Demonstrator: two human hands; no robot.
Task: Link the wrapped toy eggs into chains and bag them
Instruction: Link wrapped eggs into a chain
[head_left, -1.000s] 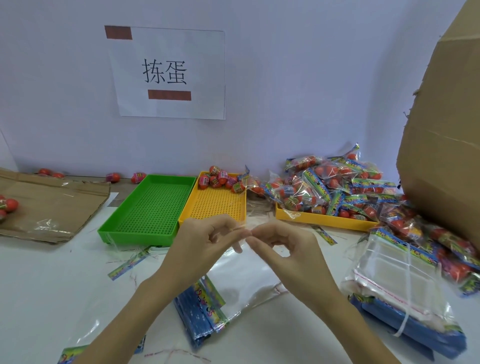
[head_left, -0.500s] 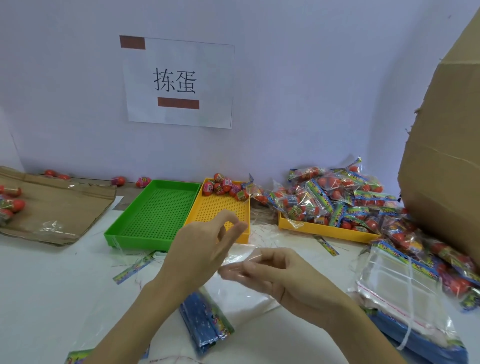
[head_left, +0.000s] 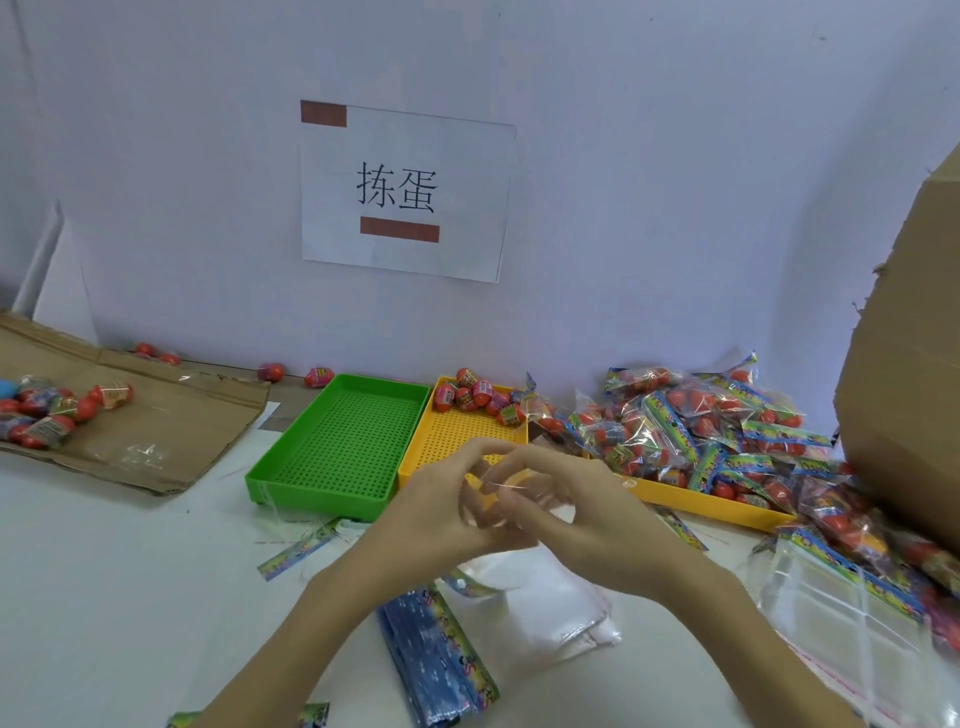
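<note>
Flanking the hands (head_left: 511, 512), green tray (head_left: 343, 447) and bagged eggs (head_left: 696, 441).

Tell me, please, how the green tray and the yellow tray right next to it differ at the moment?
The green tray holds nothing that shows; the yellow tray beside it has wrapped toy eggs clustered at its far end. The green tray is in full view, whereas the hands cover the yellow tray's near edge. Both are shallow rectangular trays with perforated floors, standing side by side.

Green perforated tray (head_left: 343, 441), yellow perforated tray (head_left: 457, 436), red wrapped eggs (head_left: 475, 397), blue printed strips (head_left: 436, 660), brown cardboard (head_left: 914, 364)
</note>
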